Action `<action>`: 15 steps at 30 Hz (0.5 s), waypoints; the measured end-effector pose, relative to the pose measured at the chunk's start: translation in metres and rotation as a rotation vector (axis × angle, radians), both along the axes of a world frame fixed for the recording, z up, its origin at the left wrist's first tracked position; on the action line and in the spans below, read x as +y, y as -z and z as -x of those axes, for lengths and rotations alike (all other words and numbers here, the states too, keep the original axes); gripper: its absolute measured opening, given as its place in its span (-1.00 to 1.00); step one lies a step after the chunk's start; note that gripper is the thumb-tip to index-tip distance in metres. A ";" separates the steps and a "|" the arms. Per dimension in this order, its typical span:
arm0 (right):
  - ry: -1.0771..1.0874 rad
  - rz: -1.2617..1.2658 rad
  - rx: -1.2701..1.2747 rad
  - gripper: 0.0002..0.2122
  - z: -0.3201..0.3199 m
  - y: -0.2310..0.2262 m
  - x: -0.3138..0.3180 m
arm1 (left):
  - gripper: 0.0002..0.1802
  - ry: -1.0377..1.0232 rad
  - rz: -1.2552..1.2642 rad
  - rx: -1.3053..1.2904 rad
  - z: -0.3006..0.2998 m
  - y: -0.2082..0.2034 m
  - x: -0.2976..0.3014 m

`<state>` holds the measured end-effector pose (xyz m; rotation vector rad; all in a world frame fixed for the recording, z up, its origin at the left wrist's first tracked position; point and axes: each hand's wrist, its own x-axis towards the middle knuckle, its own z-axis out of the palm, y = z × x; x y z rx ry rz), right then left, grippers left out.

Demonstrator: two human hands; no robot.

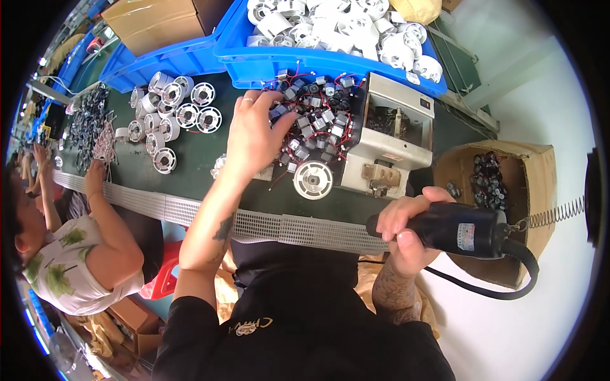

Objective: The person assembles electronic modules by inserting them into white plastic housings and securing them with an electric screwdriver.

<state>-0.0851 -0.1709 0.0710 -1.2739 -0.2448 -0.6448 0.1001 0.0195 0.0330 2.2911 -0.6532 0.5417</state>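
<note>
My left hand [255,134] reaches over a pile of small motors [318,124] with red wires, on the green bench. Its thumb and forefinger are apart at the pile's left edge, with motors visible behind them; the other fingertips are partly hidden. In my right hand [410,232] is a black electric screwdriver [464,230], held sideways with its tip end pointing left. A cable loops from its rear, where a coiled spring [556,213] is attached. A round white housing [312,180] lies in front of the motors, left of a pale metal screw feeder [394,136].
White housings [168,117] stand in a group at left. Behind the bench, a blue bin [267,63] overflows with white parts. A cardboard box [540,190] at right holds dark parts. Grey perforated strip [298,230] lines the front edge. A co-worker [95,254] works at left.
</note>
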 end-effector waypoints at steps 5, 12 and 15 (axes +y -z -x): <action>-0.017 -0.004 -0.007 -0.42 0.000 0.001 0.003 | -0.79 0.121 -0.071 0.091 -0.022 0.003 0.004; -0.044 -0.115 -0.020 -0.37 0.002 0.001 -0.001 | -0.87 0.297 0.072 -0.064 -0.007 -0.024 0.005; -0.035 -0.110 -0.031 -0.36 0.000 0.000 -0.003 | -0.87 0.326 0.078 -0.085 0.007 -0.043 0.005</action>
